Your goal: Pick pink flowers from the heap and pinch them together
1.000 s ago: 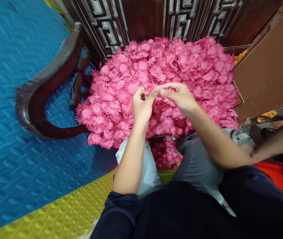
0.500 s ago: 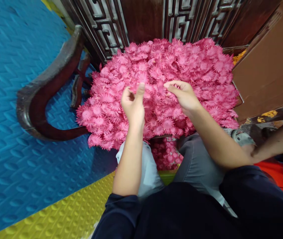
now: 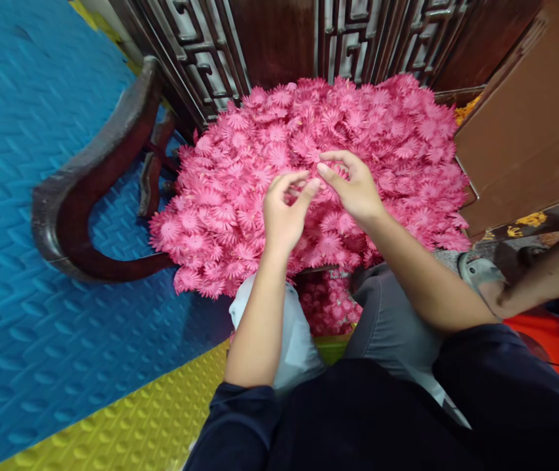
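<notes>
A wide heap of pink artificial flowers fills the middle of the head view, in front of my knees. Above its centre, my left hand is curled with thumb and index finger brought near each other. Just to its right, my right hand has its thumb and index fingertips close together, almost touching the left fingertips. Whatever lies between the fingertips of either hand blends with the pink flowers behind and cannot be made out.
Left of the heap curves a dark wooden armrest over a blue mat. Behind stands a carved wooden panel. A brown cardboard box is at right, near another person's leg. More pink flowers lie between my knees.
My left hand has moved right, closer to my right hand. The right hand has shifted slightly, and its fingertips now nearly meet the left ones.
</notes>
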Demonstrator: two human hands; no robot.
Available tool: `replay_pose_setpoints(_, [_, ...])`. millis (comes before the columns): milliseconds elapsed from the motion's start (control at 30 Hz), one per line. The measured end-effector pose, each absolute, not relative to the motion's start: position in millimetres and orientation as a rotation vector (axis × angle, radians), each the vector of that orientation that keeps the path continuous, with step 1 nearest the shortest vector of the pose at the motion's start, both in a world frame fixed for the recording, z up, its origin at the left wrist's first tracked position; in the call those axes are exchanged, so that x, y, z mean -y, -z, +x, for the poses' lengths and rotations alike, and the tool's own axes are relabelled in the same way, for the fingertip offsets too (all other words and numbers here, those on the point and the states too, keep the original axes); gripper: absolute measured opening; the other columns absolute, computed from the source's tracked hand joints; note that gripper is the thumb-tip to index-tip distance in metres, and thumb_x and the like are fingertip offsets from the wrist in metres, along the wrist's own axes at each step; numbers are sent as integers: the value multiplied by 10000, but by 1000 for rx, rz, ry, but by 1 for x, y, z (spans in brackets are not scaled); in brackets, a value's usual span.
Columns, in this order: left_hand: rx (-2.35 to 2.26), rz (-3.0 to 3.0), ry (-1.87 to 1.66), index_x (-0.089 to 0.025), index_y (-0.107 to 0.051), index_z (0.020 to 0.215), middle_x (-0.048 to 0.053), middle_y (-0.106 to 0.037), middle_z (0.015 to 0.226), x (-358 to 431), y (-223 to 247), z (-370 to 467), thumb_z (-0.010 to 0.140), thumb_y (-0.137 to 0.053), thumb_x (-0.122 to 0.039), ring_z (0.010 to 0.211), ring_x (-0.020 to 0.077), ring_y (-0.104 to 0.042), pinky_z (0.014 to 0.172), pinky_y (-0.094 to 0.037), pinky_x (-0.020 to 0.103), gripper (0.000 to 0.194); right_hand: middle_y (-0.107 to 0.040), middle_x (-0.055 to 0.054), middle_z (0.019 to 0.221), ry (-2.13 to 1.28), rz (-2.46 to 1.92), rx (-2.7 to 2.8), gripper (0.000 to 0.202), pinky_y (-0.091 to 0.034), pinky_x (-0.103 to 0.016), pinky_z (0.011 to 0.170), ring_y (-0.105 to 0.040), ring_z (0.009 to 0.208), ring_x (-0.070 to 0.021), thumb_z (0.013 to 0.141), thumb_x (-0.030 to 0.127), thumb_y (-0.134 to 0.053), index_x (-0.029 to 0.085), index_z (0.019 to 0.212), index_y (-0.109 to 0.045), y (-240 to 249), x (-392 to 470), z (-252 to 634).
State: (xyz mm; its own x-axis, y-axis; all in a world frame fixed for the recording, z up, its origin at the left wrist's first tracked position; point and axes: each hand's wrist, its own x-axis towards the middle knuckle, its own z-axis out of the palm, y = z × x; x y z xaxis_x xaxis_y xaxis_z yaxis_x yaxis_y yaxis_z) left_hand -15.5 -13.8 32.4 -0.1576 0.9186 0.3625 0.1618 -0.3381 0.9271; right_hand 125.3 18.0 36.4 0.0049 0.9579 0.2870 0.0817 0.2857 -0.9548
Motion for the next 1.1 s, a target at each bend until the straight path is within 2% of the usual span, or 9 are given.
replay_pose_setpoints(167, [-1178,1341,-1537,-202,-653,743,-1,-641,736,14,-29,-5,786,-724,-400,696,133,-564,705,-451,250,214,-663,-26,1056,-1106,-1036,1368,393,-452,-323,995,-582,1056,-158,717,557,-738,243,938,-654,-43,-13,123])
replay_pose_setpoints(300, [-1233,1277,-1622,-197,-630,720,-17,-585,692,11,-28,-11,819,-700,-325,675,123,-525,688,-420,236,177,-637,-7,827,-1325,-1018,1365,434,-485,-294,839,-579,858,-140,599,522,-830,196,807,-633,-42,-12,121])
replay_pose_setpoints(400, [-1230,1280,-1638,-204,-635,744,-14,-610,732,10,-28,-12,826,-695,-363,713,128,-545,707,-424,236,189,-599,15,723,-1353,-1015,1324,470,-470,-274,748,-544,747,-117,551,538,-848,191,713,-576,-38,-11,116])
replay_pose_setpoints(633, [-1218,1271,-1656,-211,-590,687,-10,-571,684,15,-32,-10,797,-652,-588,690,133,-524,689,-428,247,398,-534,51,619,-1337,-1025,1301,559,-409,-244,585,-450,567,-78,543,678,-781,203,684,-522,-35,-11,106])
replay_pose_setpoints(833, [-1159,1152,-1587,-202,-580,670,-4,-549,676,15,-36,-12,770,-661,-622,739,139,-551,738,-442,254,440,-527,37,640,-1274,-1028,1378,500,-399,-252,614,-466,615,-97,641,661,-739,210,693,-528,-38,-11,109])
replay_pose_setpoints(967, [-1081,1120,-1565,-199,-628,723,2,-604,747,14,-36,-13,681,-744,-620,750,131,-555,727,-444,251,439,-484,34,629,-1138,-1046,1482,517,-378,-261,623,-437,637,-101,610,650,-762,192,638,-525,-38,-11,112])
replay_pose_setpoints(1100, [-1123,1159,-1591,-203,-623,667,-15,-578,672,14,-34,-13,676,-738,-634,664,111,-510,651,-411,237,446,-513,25,680,-1114,-1020,1519,563,-397,-269,674,-458,674,-103,600,699,-729,176,681,-536,-34,-12,111])
